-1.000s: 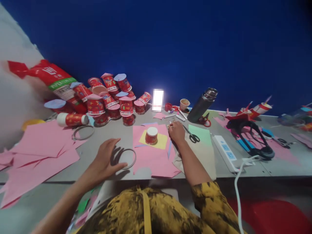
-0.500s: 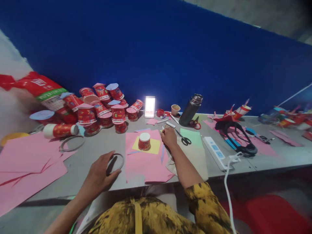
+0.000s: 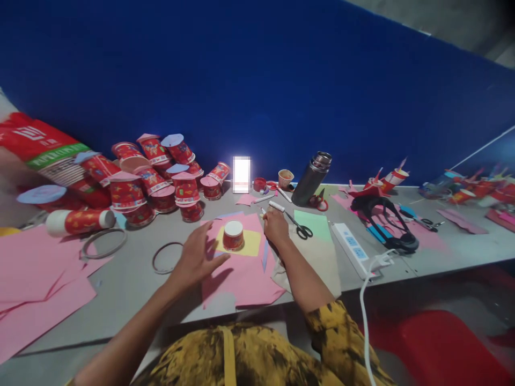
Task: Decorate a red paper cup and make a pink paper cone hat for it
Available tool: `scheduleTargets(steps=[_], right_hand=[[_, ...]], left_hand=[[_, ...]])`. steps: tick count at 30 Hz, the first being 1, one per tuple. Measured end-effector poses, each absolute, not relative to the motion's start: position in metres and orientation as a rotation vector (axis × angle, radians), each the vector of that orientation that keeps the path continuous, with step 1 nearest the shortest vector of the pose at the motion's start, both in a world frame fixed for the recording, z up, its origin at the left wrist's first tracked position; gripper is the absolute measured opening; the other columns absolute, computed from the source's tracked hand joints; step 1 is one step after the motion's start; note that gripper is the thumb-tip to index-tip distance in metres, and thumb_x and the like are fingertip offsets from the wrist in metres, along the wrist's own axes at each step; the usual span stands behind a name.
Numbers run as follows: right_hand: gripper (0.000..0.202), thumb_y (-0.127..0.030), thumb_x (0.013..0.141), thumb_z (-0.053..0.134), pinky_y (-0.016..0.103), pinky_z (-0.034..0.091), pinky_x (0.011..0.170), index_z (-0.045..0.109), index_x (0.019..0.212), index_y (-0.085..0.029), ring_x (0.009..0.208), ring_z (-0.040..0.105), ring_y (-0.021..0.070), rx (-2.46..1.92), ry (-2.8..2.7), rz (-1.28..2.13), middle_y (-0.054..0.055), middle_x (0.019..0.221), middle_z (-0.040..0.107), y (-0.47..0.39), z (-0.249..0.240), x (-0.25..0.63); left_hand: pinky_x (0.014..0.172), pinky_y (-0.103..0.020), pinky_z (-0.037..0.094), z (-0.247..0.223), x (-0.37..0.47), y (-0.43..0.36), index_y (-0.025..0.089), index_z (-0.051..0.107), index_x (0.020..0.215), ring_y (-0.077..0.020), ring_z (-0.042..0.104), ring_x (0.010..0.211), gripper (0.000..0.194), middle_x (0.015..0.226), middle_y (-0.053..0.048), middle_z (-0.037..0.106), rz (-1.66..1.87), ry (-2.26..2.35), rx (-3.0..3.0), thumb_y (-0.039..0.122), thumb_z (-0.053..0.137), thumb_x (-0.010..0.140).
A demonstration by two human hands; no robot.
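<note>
A blue wall (image 3: 257, 80) rises behind a grey desk (image 3: 137, 271), where sheets of pink paper (image 3: 247, 287) lie before a seated person. The person's left hand (image 3: 198, 256) is spread over the left edge of the pink paper, thumb and fingers well apart and curved toward a cup, with a gap between; it holds nothing. The right hand (image 3: 277, 228) rests further right with its fingers curled together; a pale tip shows at them, but I cannot tell what they grip. Between the hands, on a yellow sheet (image 3: 251, 244) laid on the pink, sits the red patterned paper cup (image 3: 233, 241). Its long axis is upright and its flat white end faces up. A dark ring (image 3: 153, 261) lies flat, left of the left hand. Just beyond the right hand, a white marker (image 3: 277, 207) slants slightly, left to right.
</note>
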State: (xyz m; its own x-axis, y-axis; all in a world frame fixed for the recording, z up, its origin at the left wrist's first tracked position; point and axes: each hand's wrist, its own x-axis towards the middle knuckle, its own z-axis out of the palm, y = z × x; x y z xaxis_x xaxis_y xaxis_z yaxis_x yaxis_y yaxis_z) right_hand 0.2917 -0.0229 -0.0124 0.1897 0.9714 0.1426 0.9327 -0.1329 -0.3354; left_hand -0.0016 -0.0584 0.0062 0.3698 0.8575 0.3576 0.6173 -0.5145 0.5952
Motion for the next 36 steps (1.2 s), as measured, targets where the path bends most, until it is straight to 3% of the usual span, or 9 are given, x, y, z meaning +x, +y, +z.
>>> scheduleTargets(steps=[3,5,9,13,18,22,27,32,36], right_hand=[[0.027,-0.017,0.107,0.053,0.039,0.043,0.112,0.075,0.122,-0.015,0.131,0.057,0.0296,-2.034,-1.861,0.179,0.018,0.131,0.069,-0.028,-0.002,0.289],[0.022,-0.022,0.106,0.059,0.036,0.044,0.111,0.075,0.12,-0.018,0.126,0.059,0.0261,-1.96,-1.944,0.242,0.014,0.126,0.072,-0.033,0.006,0.287],[0.025,-0.031,0.089,0.084,0.03,0.046,0.087,0.076,0.111,-0.021,0.102,0.065,0.0213,-1.876,-2.093,0.429,0.005,0.109,0.075,-0.045,0.017,0.285],[0.025,-0.029,0.084,0.086,0.028,0.038,0.073,0.074,0.104,-0.021,0.092,0.063,0.0196,-1.905,-2.112,0.528,0.003,0.101,0.074,-0.05,0.02,0.284],[0.017,-0.023,0.08,0.082,0.028,0.031,0.065,0.072,0.093,-0.021,0.077,0.059,0.0171,-1.938,-2.09,0.632,0.0,0.087,0.072,-0.045,0.02,0.28],[0.011,-0.016,0.08,0.073,0.029,0.031,0.066,0.064,0.074,-0.02,0.076,0.057,0.017,-1.885,-2.074,0.588,0.002,0.083,0.068,-0.044,0.019,0.28],[0.011,-0.024,0.085,0.065,0.027,0.038,0.068,0.06,0.076,-0.021,0.078,0.06,0.0174,-1.812,-1.933,0.544,0.002,0.082,0.068,-0.045,0.021,0.284],[0.025,-0.043,0.078,0.072,0.025,0.04,0.054,0.058,0.077,-0.024,0.054,0.054,0.0141,-1.462,-1.557,1.053,-0.005,0.061,0.06,-0.041,0.024,0.271],[0.027,-0.043,0.071,0.077,0.023,0.04,0.05,0.062,0.077,-0.022,0.049,0.054,0.0126,-1.35,-1.539,1.239,-0.006,0.057,0.06,-0.035,0.023,0.248]], left_hand=[[0.117,-0.063,0.046,0.008,0.034,-0.046,0.017,0.051,0.148,-0.0458,0.059,0.139,0.085,0.149,-0.023,0.063,0.906,1.252,2.33,0.053,0.082,0.078],[0.113,-0.062,0.048,0.01,0.048,-0.04,0.016,0.057,0.14,-0.0448,0.063,0.132,0.073,0.142,-0.023,0.068,0.875,1.274,2.27,0.05,0.08,0.08],[0.099,-0.051,0.056,0.019,0.048,-0.04,0.021,0.066,0.115,-0.036,0.071,0.111,0.048,0.118,-0.011,0.076,0.882,1.227,1.944,0.046,0.08,0.077],[0.092,-0.043,0.061,0.033,0.022,-0.049,0.022,0.068,0.114,-0.0301,0.073,0.105,0.06,0.112,-0.005,0.077,1.087,1.047,1.412,0.038,0.094,0.062],[0.057,-0.021,0.055,0.039,-0.019,-0.061,0.018,0.075,0.111,-0.0164,0.071,0.07,0.059,0.089,-0.003,0.08,1.045,0.78,0.814,0.026,0.1,0.058],[0.071,-0.026,0.065,0.036,-0.037,-0.074,0.015,0.08,0.101,-0.0191,0.077,0.075,0.049,0.091,-0.007,0.084,1.07,0.74,0.614,0.017,0.1,0.056],[0.072,-0.027,0.067,0.039,-0.042,-0.088,0.015,0.08,0.083,-0.0188,0.077,0.071,0.033,0.083,-0.005,0.085,1.09,0.709,0.534,0.013,0.099,0.056],[0.08,-0.034,0.067,0.052,-0.041,-0.098,0.015,0.082,0.096,-0.0249,0.08,0.083,0.036,0.093,-0.007,0.086,1.096,0.754,0.553,0.021,0.097,0.063],[0.074,-0.033,0.065,0.065,-0.038,-0.105,0.016,0.081,0.097,-0.0249,0.077,0.078,0.039,0.084,-0.005,0.083,1.059,0.781,0.678,0.026,0.096,0.062]])
